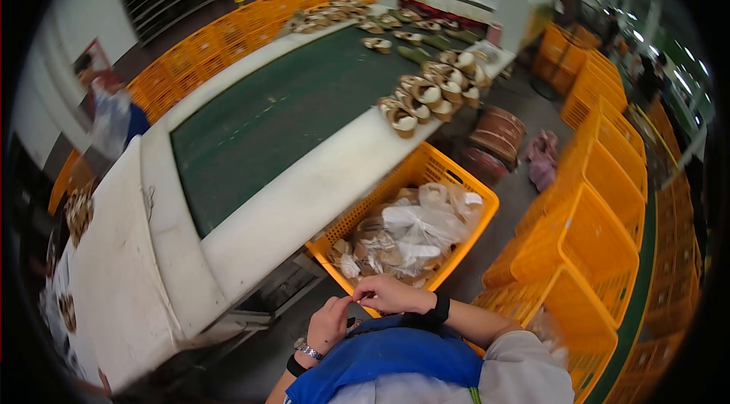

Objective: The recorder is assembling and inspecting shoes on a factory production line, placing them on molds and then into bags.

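My left hand (328,323) and my right hand (389,295) meet at the fingertips in front of my blue apron (388,362). Both are closed in a pinch, and whatever they may hold is too small to make out. Just beyond them stands a yellow plastic crate (490,214). Inside it lie clear plastic bags (426,225) and brownish scraps. A metal-banded watch (307,348) is on my left wrist, and a black band (439,308) circles my right one.
A white-edged table with a green conveyor belt (251,138) runs ahead, with beige shoes (420,92) clustered on its right edge. Stacked yellow crates (601,244) line the right. A brown round stool-like object (498,132) stands past the crate. Another person (114,107) is at far left.
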The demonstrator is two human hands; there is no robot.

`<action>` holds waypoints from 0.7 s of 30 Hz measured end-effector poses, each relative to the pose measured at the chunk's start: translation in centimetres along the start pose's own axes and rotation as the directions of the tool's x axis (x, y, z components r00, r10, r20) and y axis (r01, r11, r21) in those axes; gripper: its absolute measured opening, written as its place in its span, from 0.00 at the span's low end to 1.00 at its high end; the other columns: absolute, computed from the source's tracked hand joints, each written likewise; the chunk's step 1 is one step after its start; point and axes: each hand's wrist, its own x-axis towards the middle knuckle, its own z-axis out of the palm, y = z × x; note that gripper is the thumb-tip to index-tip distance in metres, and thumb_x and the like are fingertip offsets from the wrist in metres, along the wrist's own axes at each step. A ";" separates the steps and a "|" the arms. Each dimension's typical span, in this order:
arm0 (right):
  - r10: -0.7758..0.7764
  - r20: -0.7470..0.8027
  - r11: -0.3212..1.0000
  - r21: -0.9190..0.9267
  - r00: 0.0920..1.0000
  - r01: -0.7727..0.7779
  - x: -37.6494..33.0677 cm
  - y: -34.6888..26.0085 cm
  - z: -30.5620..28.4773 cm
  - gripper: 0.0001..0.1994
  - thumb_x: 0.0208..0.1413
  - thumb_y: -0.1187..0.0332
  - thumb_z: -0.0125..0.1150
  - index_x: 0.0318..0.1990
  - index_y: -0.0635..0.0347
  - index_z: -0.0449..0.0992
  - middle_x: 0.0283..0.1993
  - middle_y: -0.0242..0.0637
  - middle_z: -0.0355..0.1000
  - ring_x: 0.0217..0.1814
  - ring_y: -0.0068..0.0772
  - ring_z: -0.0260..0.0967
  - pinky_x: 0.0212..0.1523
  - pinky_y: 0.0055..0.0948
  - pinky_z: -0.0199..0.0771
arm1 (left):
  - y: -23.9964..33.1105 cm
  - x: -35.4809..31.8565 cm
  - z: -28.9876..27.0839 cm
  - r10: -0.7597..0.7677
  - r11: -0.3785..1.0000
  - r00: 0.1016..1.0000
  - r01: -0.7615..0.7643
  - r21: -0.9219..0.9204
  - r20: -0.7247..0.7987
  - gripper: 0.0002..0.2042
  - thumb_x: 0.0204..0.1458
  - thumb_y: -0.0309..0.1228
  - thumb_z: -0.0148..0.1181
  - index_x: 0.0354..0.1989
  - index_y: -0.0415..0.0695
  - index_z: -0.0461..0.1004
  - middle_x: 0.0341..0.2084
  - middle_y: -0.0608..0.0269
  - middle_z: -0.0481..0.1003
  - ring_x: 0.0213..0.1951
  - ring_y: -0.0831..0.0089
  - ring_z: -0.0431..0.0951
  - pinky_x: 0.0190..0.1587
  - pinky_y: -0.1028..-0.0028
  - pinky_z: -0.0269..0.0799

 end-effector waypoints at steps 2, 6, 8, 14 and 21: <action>0.030 -0.087 1.000 0.007 0.996 -0.030 -1.3 0.0 -0.2 0.07 0.43 0.77 0.57 0.33 0.63 0.72 0.30 0.38 0.69 0.30 0.33 0.69 0.32 0.25 0.68 | 0.0 1.0 0.3 0.059 0.998 0.996 -0.058 -0.023 0.072 0.11 0.45 0.28 0.53 0.40 0.46 0.69 0.19 0.60 0.70 0.24 0.59 0.72 0.24 0.66 0.67; 0.299 -0.259 0.933 0.279 0.918 -0.225 -3.6 -0.5 -0.5 0.05 0.46 0.76 0.57 0.32 0.64 0.72 0.29 0.33 0.70 0.30 0.20 0.68 0.30 0.19 0.68 | 0.4 3.1 0.9 0.114 0.993 0.964 -0.107 -0.042 0.239 0.15 0.43 0.36 0.59 0.41 0.48 0.69 0.13 0.64 0.69 0.17 0.63 0.71 0.19 0.70 0.66; 0.415 -0.302 0.888 0.338 0.858 -0.310 -4.4 -0.9 -0.5 0.05 0.46 0.76 0.58 0.32 0.64 0.71 0.28 0.32 0.70 0.30 0.17 0.67 0.29 0.17 0.68 | 0.9 4.1 1.2 0.231 0.971 0.956 -0.216 -0.098 0.182 0.16 0.40 0.36 0.63 0.37 0.46 0.70 0.11 0.66 0.65 0.13 0.72 0.67 0.16 0.74 0.61; 0.408 -0.421 0.870 0.447 0.810 -0.206 -6.0 -1.6 0.4 0.05 0.45 0.77 0.59 0.28 0.65 0.69 0.25 0.29 0.68 0.27 0.14 0.65 0.28 0.15 0.67 | 1.9 5.4 2.1 0.285 0.959 0.910 -0.274 -0.080 0.300 0.12 0.42 0.36 0.60 0.34 0.47 0.70 0.15 0.63 0.71 0.18 0.65 0.72 0.19 0.72 0.66; 0.333 -0.354 0.885 0.437 0.874 -0.160 -6.5 -1.2 0.7 0.06 0.48 0.72 0.58 0.32 0.64 0.70 0.28 0.30 0.70 0.29 0.16 0.65 0.29 0.16 0.67 | 1.5 4.6 2.0 0.339 0.939 0.918 -0.316 -0.138 0.203 0.07 0.43 0.30 0.59 0.31 0.45 0.72 0.16 0.55 0.71 0.19 0.59 0.73 0.20 0.69 0.66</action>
